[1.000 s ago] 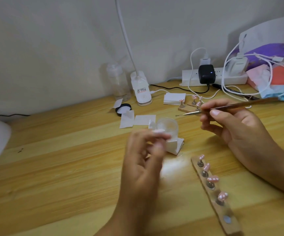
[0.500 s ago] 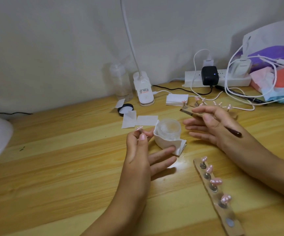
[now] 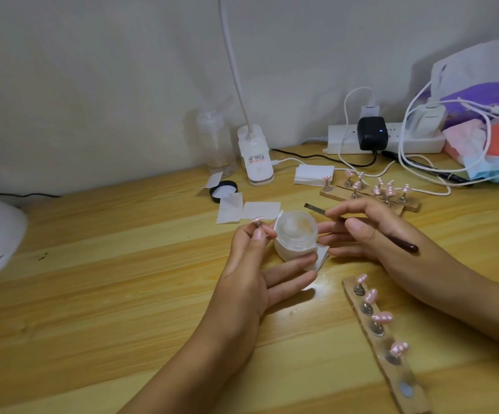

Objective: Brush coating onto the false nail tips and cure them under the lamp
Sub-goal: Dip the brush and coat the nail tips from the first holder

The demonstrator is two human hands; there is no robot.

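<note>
The left hand (image 3: 254,270) pinches one nail tip (image 3: 256,220) beside the open jar (image 3: 297,234) on the surface (image 3: 122,294) while the right hand (image 3: 371,237) grips the brush (image 3: 320,210) near its rim, so crowded fingers (image 3: 290,259) could knock the jar or smudge the tip.

A jar (image 3: 296,234) stands mid-tabletop (image 3: 92,294) on a folded wipe. The left hand (image 3: 254,264) is just left of it, pinching a nail tip (image 3: 257,220). The right hand (image 3: 371,234) is just right of it, holding a brush (image 3: 317,209). In front and to the right lies a holder strip (image 3: 384,343) carrying four tips in a row. A second holder (image 3: 409,208) sits behind the right hand. Along the wall, left to right, are a bottle (image 3: 217,144), a lamp base (image 3: 255,159), a pad stack (image 3: 314,174) and a power strip (image 3: 344,138). A lid (image 3: 223,191) and two loose wipes (image 3: 248,210) lie between bottle and jar.
</note>
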